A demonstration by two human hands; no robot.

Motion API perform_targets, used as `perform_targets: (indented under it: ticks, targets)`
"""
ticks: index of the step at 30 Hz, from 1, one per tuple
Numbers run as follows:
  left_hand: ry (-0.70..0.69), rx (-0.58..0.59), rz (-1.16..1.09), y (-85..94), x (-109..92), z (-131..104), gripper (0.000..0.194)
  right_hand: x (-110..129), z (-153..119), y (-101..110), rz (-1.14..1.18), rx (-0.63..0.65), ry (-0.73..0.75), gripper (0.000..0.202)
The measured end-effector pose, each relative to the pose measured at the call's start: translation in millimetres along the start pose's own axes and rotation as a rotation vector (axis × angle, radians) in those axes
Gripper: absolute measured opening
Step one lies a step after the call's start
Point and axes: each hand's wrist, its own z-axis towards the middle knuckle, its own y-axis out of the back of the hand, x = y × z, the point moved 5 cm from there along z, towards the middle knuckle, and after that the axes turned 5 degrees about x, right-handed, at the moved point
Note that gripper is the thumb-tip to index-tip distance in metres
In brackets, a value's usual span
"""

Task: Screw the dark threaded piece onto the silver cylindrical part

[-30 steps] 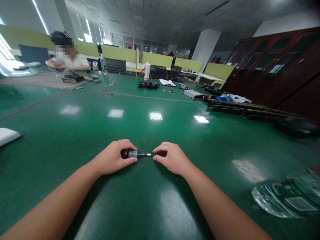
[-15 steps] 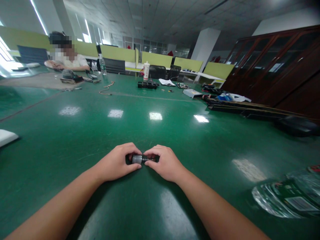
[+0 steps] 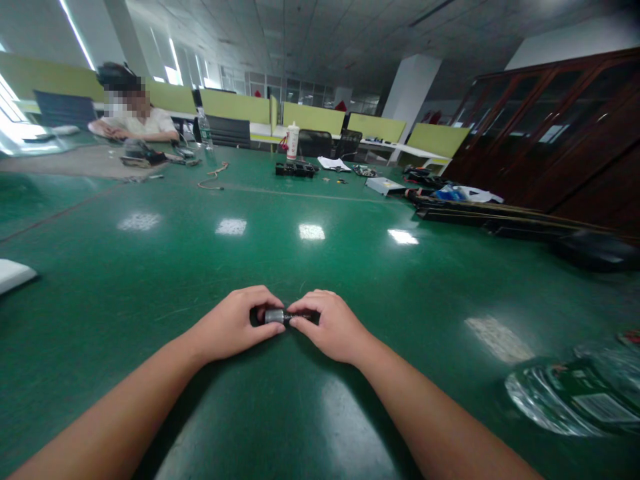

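A small cylindrical metal part [image 3: 275, 316], silver on its left and dark and narrower on its right, lies level between my hands just over or on the green table [image 3: 280, 413]. My left hand [image 3: 240, 323] is closed round the silver end, thumb in front and fingers behind. My right hand [image 3: 330, 325] pinches the dark end between thumb and fingertips. The fingertips of both hands nearly meet at the part's middle. Its outer ends are partly in shadow and behind fingers, so its exact kind cannot be made out.
At right lies a large clear bottle [image 3: 570, 393] with a green label. A white object [image 3: 15, 275] is at the left edge. Farther off are a black device [image 3: 295, 170], a white tumbler [image 3: 293, 142], long dark bars [image 3: 465, 215] and a person [image 3: 135, 120] seated across.
My left thumb has slid slightly right along the metal part and covers more of its lower side. My right hand has stayed almost still, and both grips hold.
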Motion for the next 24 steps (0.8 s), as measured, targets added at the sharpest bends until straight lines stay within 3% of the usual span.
perform_targets:
  ticks: [24]
  targets:
    - [0.003,0.028,0.017,-0.3,-3.6,-0.4,0.021,2.1,-1.0,-0.3,-0.025,0.036,-0.003,0.012]
